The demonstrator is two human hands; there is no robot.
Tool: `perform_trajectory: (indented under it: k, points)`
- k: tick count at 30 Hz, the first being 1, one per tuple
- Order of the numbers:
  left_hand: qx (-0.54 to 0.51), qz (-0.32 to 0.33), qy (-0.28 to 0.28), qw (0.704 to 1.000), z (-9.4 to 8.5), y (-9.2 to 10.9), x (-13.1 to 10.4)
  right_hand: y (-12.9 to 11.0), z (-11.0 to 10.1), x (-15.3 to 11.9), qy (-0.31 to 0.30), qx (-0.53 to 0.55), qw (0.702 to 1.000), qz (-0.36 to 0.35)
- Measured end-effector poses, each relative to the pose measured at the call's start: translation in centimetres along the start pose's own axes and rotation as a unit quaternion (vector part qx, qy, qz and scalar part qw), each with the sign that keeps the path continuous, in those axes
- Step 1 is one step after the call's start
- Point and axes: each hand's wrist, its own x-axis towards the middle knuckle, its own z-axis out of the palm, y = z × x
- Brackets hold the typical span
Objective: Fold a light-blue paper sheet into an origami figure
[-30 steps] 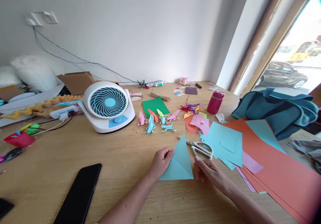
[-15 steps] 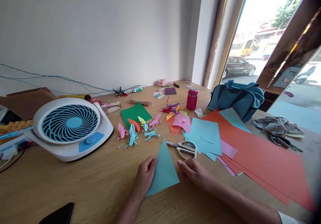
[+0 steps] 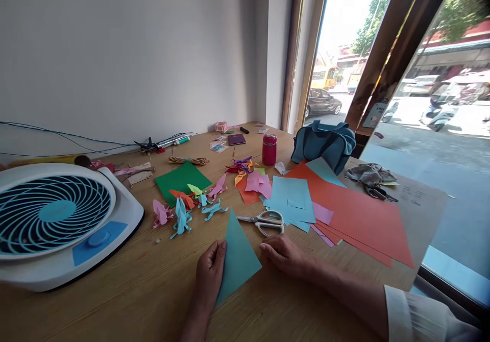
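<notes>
My left hand (image 3: 211, 266) is closed on the left edge of a light blue sheet of paper (image 3: 237, 263), its thumb lying on top. The paper is a triangle with its point facing away from me. Just to the right of it, my right hand (image 3: 285, 253) rests with curled fingers, nothing visible in them, a little apart from the paper's right corner. White-handled scissors (image 3: 270, 221) lie beyond my right hand, blades pointing left. Small folded paper figures (image 3: 181, 214) in blue, pink, orange and yellow-green stand past the triangle's tip.
A white fan (image 3: 126, 199) sits at left. Light blue sheets (image 3: 293, 194) and large orange sheets (image 3: 367, 219) spread to the right. Farther back are a green sheet (image 3: 178, 181), a red flask (image 3: 269, 150), a blue bag (image 3: 325, 145) and a grey cloth (image 3: 369, 173). A window stands at right.
My view has turned right, so the table things sit farther left and the phone at lower left is out of sight. Both hands keep nearly the same pose around the paper.
</notes>
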Motion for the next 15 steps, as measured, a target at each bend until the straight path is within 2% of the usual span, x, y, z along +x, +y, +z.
perform_trajectory:
  k: [7,15]
  points:
    - [0.013,0.040,-0.005,0.999,0.43,-0.02,0.48,0.07,-0.29,0.10,-0.022,0.003,1.000,-0.002]
    - [0.035,0.072,-0.012,0.997,0.80,0.48,0.71,-0.14,-0.15,0.17,0.002,-0.008,1.000,0.028]
